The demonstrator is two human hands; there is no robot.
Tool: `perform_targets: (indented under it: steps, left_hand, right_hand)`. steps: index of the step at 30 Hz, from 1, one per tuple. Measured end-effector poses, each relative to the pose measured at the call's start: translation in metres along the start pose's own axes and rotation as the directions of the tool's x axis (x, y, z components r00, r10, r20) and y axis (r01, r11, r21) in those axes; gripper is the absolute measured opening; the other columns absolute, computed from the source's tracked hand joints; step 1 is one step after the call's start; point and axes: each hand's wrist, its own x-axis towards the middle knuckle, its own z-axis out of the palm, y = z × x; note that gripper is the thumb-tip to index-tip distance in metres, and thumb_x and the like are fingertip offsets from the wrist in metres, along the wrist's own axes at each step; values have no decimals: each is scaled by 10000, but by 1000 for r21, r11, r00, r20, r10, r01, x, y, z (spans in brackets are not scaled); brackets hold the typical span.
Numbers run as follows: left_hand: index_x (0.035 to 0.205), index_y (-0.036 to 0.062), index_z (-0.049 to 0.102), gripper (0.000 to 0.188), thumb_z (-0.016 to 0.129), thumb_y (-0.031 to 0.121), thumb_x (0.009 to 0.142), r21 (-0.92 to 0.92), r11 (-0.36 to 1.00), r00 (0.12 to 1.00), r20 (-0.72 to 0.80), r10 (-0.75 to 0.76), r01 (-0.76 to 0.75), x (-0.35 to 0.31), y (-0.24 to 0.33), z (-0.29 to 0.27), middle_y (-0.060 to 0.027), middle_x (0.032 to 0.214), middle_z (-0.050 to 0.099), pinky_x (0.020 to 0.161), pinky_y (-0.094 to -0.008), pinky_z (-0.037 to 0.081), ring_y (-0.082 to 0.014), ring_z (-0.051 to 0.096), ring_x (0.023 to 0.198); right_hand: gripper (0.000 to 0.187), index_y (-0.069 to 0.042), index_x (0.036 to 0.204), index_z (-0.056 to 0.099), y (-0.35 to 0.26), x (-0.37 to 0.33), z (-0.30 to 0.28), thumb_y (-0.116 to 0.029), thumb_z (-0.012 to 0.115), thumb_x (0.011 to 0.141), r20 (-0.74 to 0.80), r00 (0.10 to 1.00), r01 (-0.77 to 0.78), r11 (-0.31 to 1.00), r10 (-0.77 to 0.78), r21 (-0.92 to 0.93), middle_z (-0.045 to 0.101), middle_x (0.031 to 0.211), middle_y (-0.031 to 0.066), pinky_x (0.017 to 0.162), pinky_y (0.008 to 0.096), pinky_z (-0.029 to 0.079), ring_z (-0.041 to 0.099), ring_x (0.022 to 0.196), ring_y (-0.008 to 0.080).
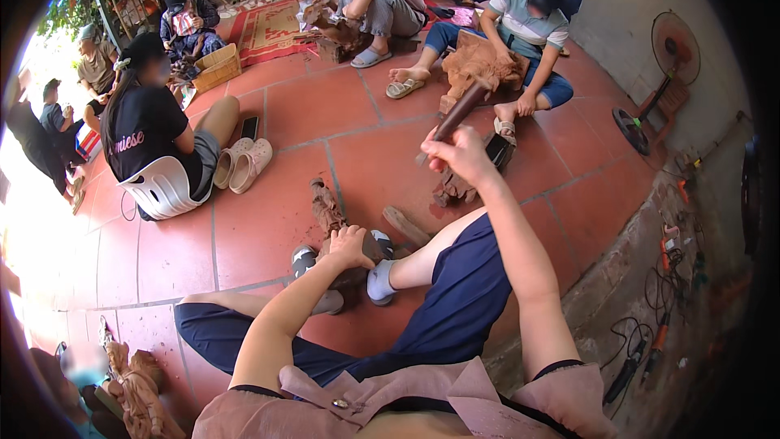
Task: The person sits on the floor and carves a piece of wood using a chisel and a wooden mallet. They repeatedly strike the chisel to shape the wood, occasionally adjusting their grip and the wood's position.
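A carved brown wooden figure [327, 207] stands on the floor between my feet. My left hand [351, 245] lies over its lower part, fingers spread and touching it; what is under the palm is hidden. Raised out in front and to the right, my right hand [463, 154] is closed around a thick, round, dark brown wooden tool [461, 110]. Its paler end points up and away, and a short greyish end shows below my fingers. I cannot make out its exact kind.
A wooden piece [405, 226] and a dark carved block [455, 187] lie near my right foot. Ahead, a seated person has a large carving [479, 61]. Clogs [244, 164] and a white chair [166, 187] are left; a fan [674, 49] and cables [670, 284] are right.
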Motion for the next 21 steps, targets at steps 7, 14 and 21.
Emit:
perform_targets:
  steps: [7, 14, 21]
  left_hand:
    - [1326, 215, 495, 916, 860, 337, 494, 2, 999, 998, 47, -46, 46, 4, -6, 1, -79, 1349, 438, 1020, -500, 336, -307, 387, 1279]
    - [1275, 243, 553, 867, 850, 307, 463, -90, 996, 1000, -13, -19, 18, -6, -17, 10, -88, 1328, 439, 1016, -475, 359, -328, 404, 1254]
    - [1243, 247, 570, 832, 837, 271, 456, -143, 990, 999, -41, 18, -23, -45, -3, 23, -80, 1295, 448, 995, -455, 399, -326, 434, 1221]
  right_hand:
    - [133, -7, 827, 620, 5, -14, 49, -124, 683, 820, 142, 990, 47, 936, 4, -348, 631, 685, 50, 536, 267, 485, 611, 572, 107]
    - [183, 0, 845, 597, -10, -22, 65, -159, 674, 796, 248, 963, 232, 787, -103, -571, 641, 713, 133, 648, 350, 486, 639, 674, 225]
    - [189, 0, 850, 607, -4, -27, 74, -159, 693, 795, 189, 973, 206, 873, -133, -443, 644, 698, 91, 590, 317, 500, 633, 606, 172]
